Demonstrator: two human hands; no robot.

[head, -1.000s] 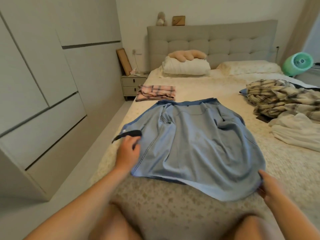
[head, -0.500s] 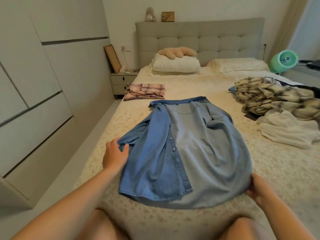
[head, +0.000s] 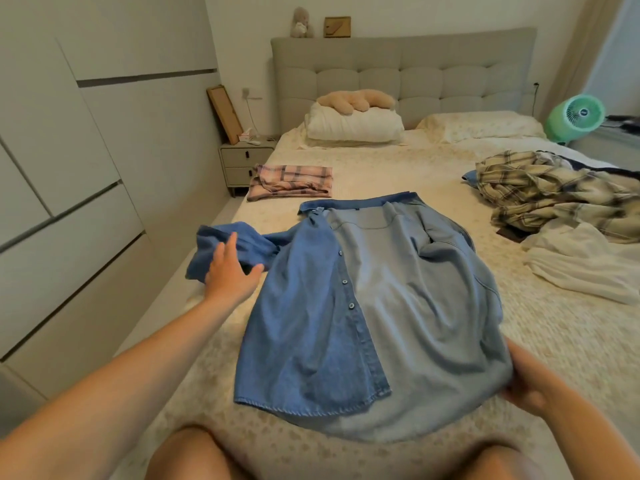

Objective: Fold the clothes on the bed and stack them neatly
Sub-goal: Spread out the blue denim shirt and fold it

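Denim shirt (head: 398,306) is laid flat mid-bed (head: 398,168), collar toward headboard. Left hand (head: 230,271) is spread flat on its sleeve; hem corner is pinched by right hand (head: 526,382).

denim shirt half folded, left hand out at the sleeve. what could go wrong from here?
1. The sleeve lies bunched at the bed's left edge; a loose sweep by the left hand could tip it off the side.
2. The right hand grips the hem of the denim shirt; pulling there may drag open the folded left panel.
3. Wrinkles across the shirt's back may get folded in.
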